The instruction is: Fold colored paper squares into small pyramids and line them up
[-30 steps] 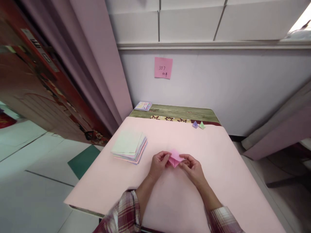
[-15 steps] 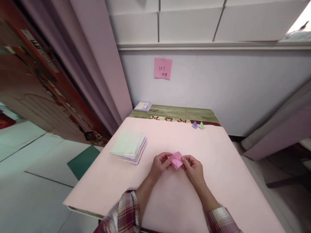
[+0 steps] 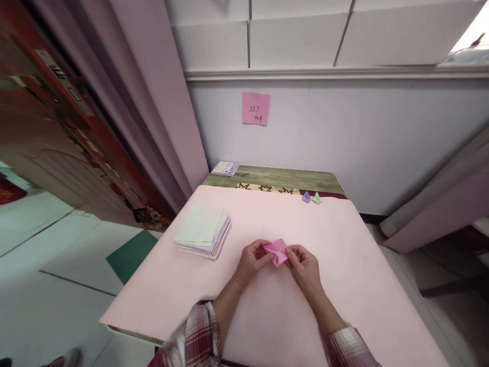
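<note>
A small folded pink paper [image 3: 278, 251] is held just above the pink table cover [image 3: 344, 265], near the middle. My left hand [image 3: 252, 261] pinches its left side, thumb on top. My right hand [image 3: 304, 265] pinches its right edge with curled fingers. Both sleeves are plaid. To the left of my hands lies a stack of coloured paper squares [image 3: 203, 232], pale green sheet on top.
Two small folded paper pieces, a purple one [image 3: 306, 197] and a green one [image 3: 317, 198], sit at the cover's far edge. A small printed packet [image 3: 225, 167] lies on the wooden tabletop at the back. A pink sticky note [image 3: 255, 108] hangs on the wall. Curtains hang left and right.
My hands have closed in on the pink paper and turned it slightly; its upper flap now lies flatter. Nothing else on the table has moved.
</note>
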A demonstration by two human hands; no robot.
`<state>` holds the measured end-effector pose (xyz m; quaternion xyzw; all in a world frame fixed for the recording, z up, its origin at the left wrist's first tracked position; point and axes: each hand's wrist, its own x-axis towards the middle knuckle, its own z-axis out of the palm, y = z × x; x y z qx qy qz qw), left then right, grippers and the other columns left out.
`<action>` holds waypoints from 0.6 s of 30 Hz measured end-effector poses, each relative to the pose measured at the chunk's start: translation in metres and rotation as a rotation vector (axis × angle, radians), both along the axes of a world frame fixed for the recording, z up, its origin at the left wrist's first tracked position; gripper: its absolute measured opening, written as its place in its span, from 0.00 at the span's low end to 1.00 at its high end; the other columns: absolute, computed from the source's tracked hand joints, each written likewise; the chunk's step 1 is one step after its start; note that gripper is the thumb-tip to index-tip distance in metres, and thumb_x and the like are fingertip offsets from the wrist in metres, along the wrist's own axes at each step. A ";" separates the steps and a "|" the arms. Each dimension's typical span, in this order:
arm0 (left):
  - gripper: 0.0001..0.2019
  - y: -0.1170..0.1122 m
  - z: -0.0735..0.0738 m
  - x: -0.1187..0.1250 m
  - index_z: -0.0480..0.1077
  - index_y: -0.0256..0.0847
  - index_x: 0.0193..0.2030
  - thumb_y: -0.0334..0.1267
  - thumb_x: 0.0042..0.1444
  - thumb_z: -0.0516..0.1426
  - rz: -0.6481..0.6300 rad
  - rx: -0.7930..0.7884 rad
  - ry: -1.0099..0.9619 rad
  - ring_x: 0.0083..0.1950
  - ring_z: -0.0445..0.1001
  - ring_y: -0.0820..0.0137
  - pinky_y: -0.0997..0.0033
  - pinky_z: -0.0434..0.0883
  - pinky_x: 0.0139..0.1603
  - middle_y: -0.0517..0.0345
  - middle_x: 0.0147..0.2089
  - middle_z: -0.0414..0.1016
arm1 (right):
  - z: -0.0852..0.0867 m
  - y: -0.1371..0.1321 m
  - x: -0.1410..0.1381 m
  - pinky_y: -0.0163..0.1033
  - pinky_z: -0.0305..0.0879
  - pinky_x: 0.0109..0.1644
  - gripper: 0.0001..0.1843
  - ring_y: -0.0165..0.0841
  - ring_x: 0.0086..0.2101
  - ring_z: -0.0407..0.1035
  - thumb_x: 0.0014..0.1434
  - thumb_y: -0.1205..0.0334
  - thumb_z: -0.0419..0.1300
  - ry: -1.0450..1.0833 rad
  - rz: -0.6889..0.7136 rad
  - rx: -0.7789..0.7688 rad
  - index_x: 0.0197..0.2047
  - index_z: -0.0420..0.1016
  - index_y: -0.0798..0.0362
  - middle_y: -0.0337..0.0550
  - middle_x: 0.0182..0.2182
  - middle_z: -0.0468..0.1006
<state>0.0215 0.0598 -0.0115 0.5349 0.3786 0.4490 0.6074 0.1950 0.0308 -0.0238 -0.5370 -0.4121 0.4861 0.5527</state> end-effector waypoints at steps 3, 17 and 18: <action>0.15 0.000 -0.001 0.002 0.74 0.35 0.41 0.43 0.50 0.64 0.066 -0.013 0.029 0.34 0.72 0.71 0.73 0.68 0.36 0.53 0.35 0.76 | -0.001 -0.001 0.000 0.34 0.62 0.26 0.18 0.29 0.22 0.62 0.52 0.44 0.64 -0.003 0.006 0.001 0.30 0.74 0.52 0.37 0.21 0.71; 0.13 0.003 -0.007 0.004 0.77 0.36 0.31 0.46 0.48 0.64 0.242 -0.019 0.077 0.28 0.70 0.71 0.74 0.66 0.29 0.57 0.27 0.76 | -0.008 0.001 0.002 0.35 0.63 0.28 0.27 0.31 0.25 0.66 0.50 0.44 0.66 -0.079 0.029 0.056 0.47 0.72 0.53 0.40 0.27 0.74; 0.13 0.003 -0.007 0.004 0.77 0.36 0.33 0.45 0.47 0.64 0.246 -0.024 0.058 0.29 0.71 0.71 0.74 0.67 0.29 0.57 0.28 0.76 | -0.008 0.001 0.002 0.34 0.63 0.27 0.27 0.30 0.25 0.66 0.50 0.44 0.66 -0.085 0.035 0.060 0.47 0.72 0.53 0.41 0.27 0.74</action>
